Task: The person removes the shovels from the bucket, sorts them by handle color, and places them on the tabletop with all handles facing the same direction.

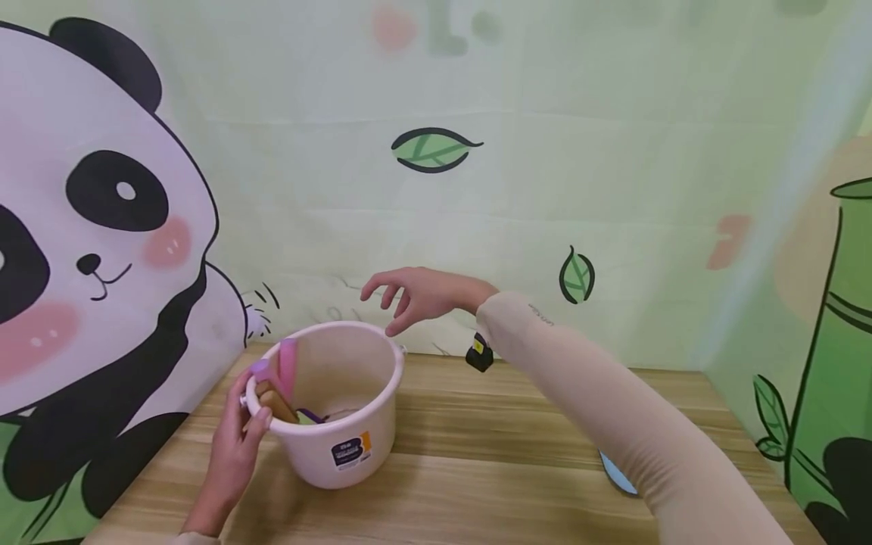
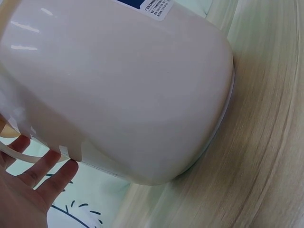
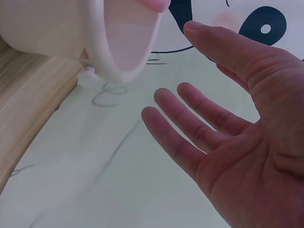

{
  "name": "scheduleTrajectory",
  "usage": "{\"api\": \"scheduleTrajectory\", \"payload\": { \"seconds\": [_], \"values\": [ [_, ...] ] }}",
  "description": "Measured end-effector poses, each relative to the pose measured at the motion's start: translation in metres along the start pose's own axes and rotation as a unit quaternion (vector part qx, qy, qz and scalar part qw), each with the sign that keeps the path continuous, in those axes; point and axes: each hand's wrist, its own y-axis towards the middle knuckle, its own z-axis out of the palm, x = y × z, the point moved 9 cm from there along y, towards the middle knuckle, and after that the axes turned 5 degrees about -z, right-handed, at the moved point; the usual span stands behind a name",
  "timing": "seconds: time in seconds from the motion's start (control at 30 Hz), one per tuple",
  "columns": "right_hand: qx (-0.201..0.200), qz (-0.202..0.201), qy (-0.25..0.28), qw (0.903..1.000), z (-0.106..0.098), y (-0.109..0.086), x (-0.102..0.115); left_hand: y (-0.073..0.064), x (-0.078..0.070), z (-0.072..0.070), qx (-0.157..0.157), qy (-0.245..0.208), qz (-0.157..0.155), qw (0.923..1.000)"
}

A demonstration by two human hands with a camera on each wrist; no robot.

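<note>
A pale pink-white plastic bucket stands upright on the wooden table. My left hand grips its left rim, thumb at the near edge and fingers round the outer side. In the left wrist view, the fingertips touch the bucket wall beside its handle. Inside, at the left, are pink pieces, brown blocks and something purple and green, partly hidden by the rim. My right hand hovers by the far right rim, its fingers spread and loosely bent, holding nothing.
A light blue object lies on the table, partly covered by the right sleeve. A small black device shows beneath the right wrist. Behind the table hangs a green backdrop with a panda and leaves.
</note>
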Motion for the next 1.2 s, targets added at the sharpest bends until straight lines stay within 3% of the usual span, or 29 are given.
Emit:
{"api": "scheduleTrajectory", "payload": {
  "seconds": [0.27, 0.6, 0.97, 1.2],
  "values": [
    [0.023, -0.01, 0.007, 0.9997, 0.018, 0.024, 0.019, -0.001, 0.0, 0.0, 0.002, 0.007, -0.004, 1.0],
    [0.078, -0.037, 0.015, 0.9961, 0.052, 0.053, 0.043, -0.001, 0.001, 0.0, 0.009, 0.011, -0.021, 0.9997],
    [0.157, -0.037, 0.027, 0.9866, 0.089, 0.072, 0.064, -0.002, -0.001, 0.001, 0.005, 0.003, -0.005, 1.0],
    [0.175, -0.084, 0.029, 0.9805, 0.107, 0.082, 0.08, 0.0, -0.001, 0.001, 0.0, 0.008, -0.001, 1.0]
  ]
}}
